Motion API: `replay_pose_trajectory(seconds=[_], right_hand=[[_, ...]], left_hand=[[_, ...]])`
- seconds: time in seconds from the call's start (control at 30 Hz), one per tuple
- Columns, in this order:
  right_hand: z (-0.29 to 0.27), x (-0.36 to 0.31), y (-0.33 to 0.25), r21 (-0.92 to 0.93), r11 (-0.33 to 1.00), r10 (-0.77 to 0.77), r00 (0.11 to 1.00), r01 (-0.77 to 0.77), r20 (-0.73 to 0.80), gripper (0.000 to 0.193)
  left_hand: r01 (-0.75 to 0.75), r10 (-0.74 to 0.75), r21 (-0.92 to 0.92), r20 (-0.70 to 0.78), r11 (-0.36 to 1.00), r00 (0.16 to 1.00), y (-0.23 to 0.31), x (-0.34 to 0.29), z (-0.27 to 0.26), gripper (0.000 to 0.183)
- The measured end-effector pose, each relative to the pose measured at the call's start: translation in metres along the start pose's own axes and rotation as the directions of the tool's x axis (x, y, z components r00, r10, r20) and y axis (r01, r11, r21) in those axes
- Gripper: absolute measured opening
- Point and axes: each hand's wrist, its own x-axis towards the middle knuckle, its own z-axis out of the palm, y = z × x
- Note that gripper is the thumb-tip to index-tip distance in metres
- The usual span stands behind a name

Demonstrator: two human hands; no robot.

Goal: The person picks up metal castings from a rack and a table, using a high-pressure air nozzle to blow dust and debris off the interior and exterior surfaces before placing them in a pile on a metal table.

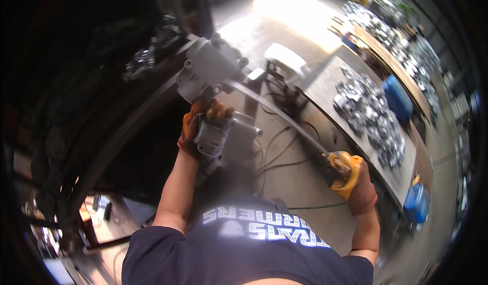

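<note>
Near upper ctr, over concrete floor (300, 189), holds grey casting (211, 64) w/ gloved L hand (193, 128), fingers curled betw. its upper & lower parts (can't tell 1 pc from 2). Grasps long-shafted tool (300, 128) by its handle w/ gloved R hand (357, 181), pointing shaft up-L toward upper part; can't confirm contact at far end b/c of blur. For good control, prob. best to brace casting firmly, keep L fingers clear of shaft end, hold R wrist steady, & turn casting rather than overreach.
</note>
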Motion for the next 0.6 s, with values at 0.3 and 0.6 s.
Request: replay_pose_trajectory(seconds=[0.3,0.6], right_hand=[[-0.009,-0.067,-0.044,0.216,0.827,0.561,0.751,-0.518,-0.349,0.024],[-0.023,-0.179,-0.002,-0.200,0.809,0.490,0.821,-0.553,-0.293,0.034]], left_hand=[[0.424,-0.380,-0.174,0.236,0.889,0.894,-0.084,0.021,-0.027,0.026],[0.467,-0.423,-0.322,0.199,0.824,0.884,-0.196,0.027,0.040,0.010]])
